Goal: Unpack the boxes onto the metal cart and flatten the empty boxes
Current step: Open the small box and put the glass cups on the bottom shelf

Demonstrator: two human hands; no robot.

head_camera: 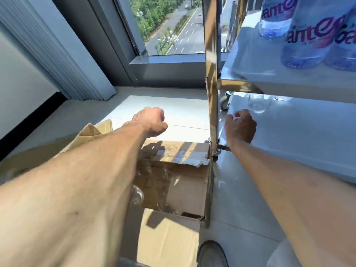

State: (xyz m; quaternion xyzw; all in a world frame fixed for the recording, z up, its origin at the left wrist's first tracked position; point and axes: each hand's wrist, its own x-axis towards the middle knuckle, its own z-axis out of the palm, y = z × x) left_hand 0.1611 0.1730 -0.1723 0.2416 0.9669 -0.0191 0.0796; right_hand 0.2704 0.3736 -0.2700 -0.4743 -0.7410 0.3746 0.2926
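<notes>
Hands above the open box, beside the cart

Left hand [152,122] curled, empty, above the cardboard box [173,182]; right hand [239,126] curled at the metal cart [289,128] shelf near a glass [259,105], its hold unclear.

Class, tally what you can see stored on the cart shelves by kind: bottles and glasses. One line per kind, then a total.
Bottles, upper shelf: 3
Glasses, lower shelf: 3 (two only partly in view under the upper shelf's edge)
Total: 6
</notes>
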